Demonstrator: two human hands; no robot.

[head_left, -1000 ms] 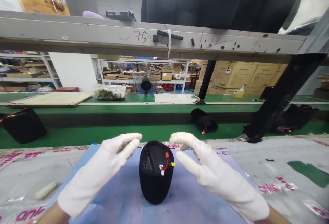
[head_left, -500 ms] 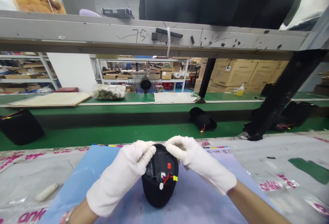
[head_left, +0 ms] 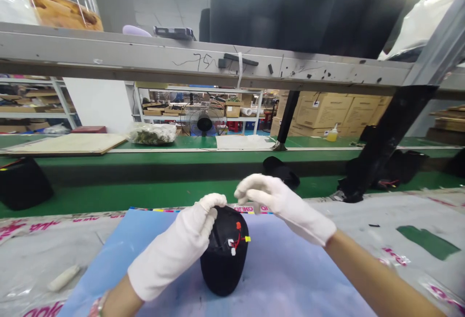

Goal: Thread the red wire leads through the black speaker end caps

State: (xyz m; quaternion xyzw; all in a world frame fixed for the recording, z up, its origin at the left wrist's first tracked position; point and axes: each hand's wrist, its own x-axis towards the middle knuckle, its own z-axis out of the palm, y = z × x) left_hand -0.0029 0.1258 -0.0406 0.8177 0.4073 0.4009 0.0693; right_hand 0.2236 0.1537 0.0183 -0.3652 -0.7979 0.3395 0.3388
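Note:
A black rounded fabric-covered piece (head_left: 222, 271) stands on a blue sheet (head_left: 283, 278) in front of me. Red wires with white, red and yellow connectors (head_left: 236, 242) come out of its upper face. My left hand (head_left: 178, 242), in a white glove, grips its upper left edge, fingers bent over the rim. Raised off the piece at its upper right, my gloved right hand (head_left: 267, 196) has its fingers loosely curved and apart, with nothing seen in them.
Behind the worktable runs a green conveyor (head_left: 145, 193) with black pieces (head_left: 23, 183) on it. A shelf beam (head_left: 145, 53) crosses above. A black-wrapped post (head_left: 385, 147) stands at right. A white roll (head_left: 63, 278) lies at left, a green patch (head_left: 428, 242) at right.
My right hand has let go of the piece's rim and lifted up and away. My left hand still grips the piece, which is tilted slightly differently. The view has shifted a little.

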